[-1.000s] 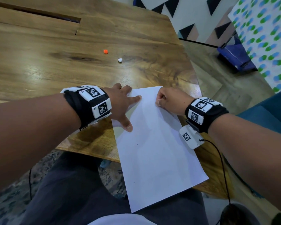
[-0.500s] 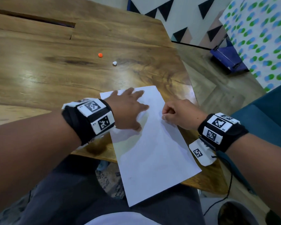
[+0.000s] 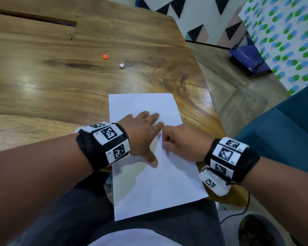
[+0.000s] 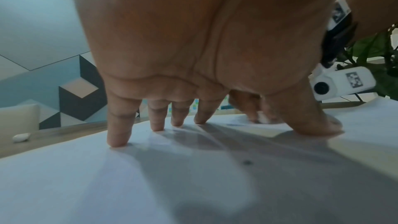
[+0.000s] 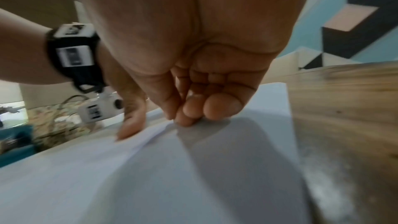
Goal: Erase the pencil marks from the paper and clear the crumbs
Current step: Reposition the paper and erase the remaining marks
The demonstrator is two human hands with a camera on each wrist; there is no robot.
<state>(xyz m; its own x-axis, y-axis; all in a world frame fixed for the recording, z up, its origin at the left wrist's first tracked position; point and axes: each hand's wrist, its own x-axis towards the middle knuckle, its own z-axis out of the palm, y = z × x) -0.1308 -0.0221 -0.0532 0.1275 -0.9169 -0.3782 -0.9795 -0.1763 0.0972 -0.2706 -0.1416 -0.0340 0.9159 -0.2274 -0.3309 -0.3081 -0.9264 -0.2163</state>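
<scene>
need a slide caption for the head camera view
Left hand presses flat on the white paper sheet on the wooden table while the curled right hand rubs it.

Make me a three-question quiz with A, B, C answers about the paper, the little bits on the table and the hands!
1. Where does the paper lie?
A. Wholly on the floor
B. On the table, its near end over the edge
C. Rolled up on a chair

2. How many small bits lie beyond the paper?
A. Two
B. Five
C. None

3. How is the left hand?
A. In a fist
B. Holding a cup
C. Spread flat on the paper

Answers: 1 B, the sheet overhangs the lap. 2 A, an orange bit and a white bit. 3 C, straight fingers press the sheet.
</scene>
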